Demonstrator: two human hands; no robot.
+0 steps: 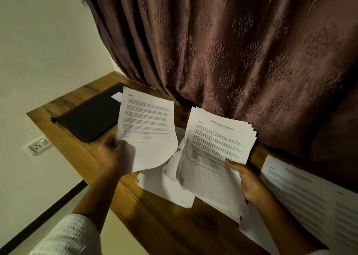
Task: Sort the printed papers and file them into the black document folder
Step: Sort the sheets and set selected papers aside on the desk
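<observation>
over the desk (pixel 155 219), left grip (pixel 114 157) pinches sheet (pixel 149 126), right grip (pixel 250 181) holds stack (pixel 217 142) (folder (pixel 91 119) part-hidden).

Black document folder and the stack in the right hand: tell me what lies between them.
Head view: a single printed sheet, pinched by the left hand, is held up between the black document folder and the right hand's paper stack.

patterned brown curtain (pixel 222 41), wooden desk (pixel 77 103), wall socket (pixel 38 144)

One left hand (pixel 114 157), one right hand (pixel 249 181), one black folder (pixel 91 119), one curtain (pixel 232 51), one socket (pixel 38 145).
</observation>
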